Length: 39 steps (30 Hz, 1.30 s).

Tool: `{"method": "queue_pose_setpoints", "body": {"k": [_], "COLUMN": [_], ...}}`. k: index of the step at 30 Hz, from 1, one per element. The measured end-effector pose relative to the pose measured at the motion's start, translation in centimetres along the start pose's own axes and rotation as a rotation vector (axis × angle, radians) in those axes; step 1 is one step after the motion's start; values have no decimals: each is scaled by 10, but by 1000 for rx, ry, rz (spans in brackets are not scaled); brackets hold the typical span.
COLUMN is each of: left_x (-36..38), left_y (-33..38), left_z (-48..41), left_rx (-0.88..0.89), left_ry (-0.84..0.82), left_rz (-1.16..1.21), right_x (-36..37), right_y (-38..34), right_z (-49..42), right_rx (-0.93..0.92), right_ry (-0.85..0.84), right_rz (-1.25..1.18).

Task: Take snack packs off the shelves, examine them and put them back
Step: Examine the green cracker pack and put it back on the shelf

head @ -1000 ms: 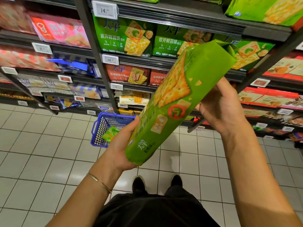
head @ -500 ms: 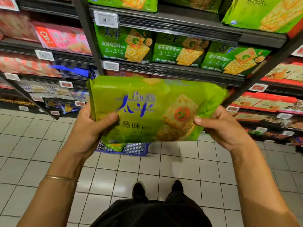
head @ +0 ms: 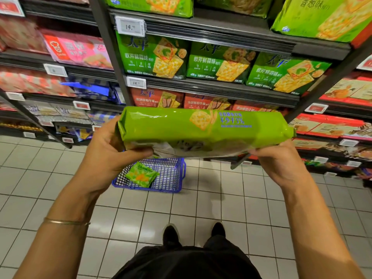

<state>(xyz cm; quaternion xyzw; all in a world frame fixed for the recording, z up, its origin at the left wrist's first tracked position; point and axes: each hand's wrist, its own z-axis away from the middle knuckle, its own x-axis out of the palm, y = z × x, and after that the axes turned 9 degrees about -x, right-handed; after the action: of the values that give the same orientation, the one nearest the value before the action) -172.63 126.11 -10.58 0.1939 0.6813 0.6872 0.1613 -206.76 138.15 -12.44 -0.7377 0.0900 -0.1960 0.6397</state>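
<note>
A long light-green cracker pack (head: 201,127) lies level in front of me, its narrow side with a cracker picture and blue print turned up. My left hand (head: 112,152) grips its left end, thumb across the underside. My right hand (head: 277,160) holds the right end from below. The shelves (head: 211,85) behind carry dark-green cracker packs (head: 219,63), orange-red packs (head: 157,97) and more light-green packs (head: 322,19) on top.
A blue wire basket (head: 173,178) stands on the tiled floor below the pack, with a small green snack bag (head: 141,176) inside. Pink and red packs (head: 78,49) fill the left bay, red boxes (head: 332,125) the right bay. My black shoes (head: 171,234) are below.
The pack went from a steep tilt, to level with its front facing me, and has now rolled so its narrow side faces up. Both hands kept hold of its ends.
</note>
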Motion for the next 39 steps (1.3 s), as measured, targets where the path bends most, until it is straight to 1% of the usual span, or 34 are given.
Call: {"method": "queue_pose_setpoints", "body": {"k": [2, 4, 5, 6, 7, 9, 11, 13, 15, 17, 19, 22, 25, 29, 32, 34, 37, 39], "left_x": [3, 8, 11, 13, 15, 21, 31, 47, 62, 69, 77, 80, 76, 70, 66, 65, 60, 56], "left_y": [-4, -6, -5, -1, 3, 14, 23, 28, 31, 31, 36, 36, 31, 24, 18, 17, 15, 12], "left_z": [-2, -3, -3, -4, -2, -5, -7, -5, -4, -7, -17, -23, -25, -27, -30, -32, -35, -37], "left_rx": [-90, -179, -222, -257, -292, -331, -330, -341, -382, -405, -421, -456, -444, -414, -379, -386, -412, -453], "left_ry": [44, 91, 103, 100, 72, -28, -73, -61, -118, -106, -43, -61, -93, -123, -113, -111, -58, -4], "left_rz": [13, -16, -23, -19, 19, 177, 316, 407, 512, 467, 321, 161, 76, 47, 61, 70, 107, 174], "right_x": [2, 7, 10, 11, 9, 9, 13, 22, 38, 55, 69, 81, 85, 82, 82, 81, 78, 74], "right_y": [-5, -8, -8, -5, -1, 7, 16, 27, 37, 49, 61, 71, 73, 69, 67, 67, 66, 62], "right_z": [2, 5, 5, 3, 2, -1, -1, 0, 2, 6, 13, 25, 30, 28, 27, 28, 28, 29], "right_rx": [11, -7, 6, 40, 86, 205, 324, 411, 533, 654, 741, 846, 892, 904, 888, 905, 947, 946], "right_ry": [-45, -123, -102, -32, 47, 166, 194, 208, 224, 233, 232, 209, 192, 217, 241, 229, 175, 150], "right_rz": [-158, -238, -267, -286, -305, -358, -409, -441, -431, -405, -387, -367, -352, -328, -318, -305, -272, -300]}}
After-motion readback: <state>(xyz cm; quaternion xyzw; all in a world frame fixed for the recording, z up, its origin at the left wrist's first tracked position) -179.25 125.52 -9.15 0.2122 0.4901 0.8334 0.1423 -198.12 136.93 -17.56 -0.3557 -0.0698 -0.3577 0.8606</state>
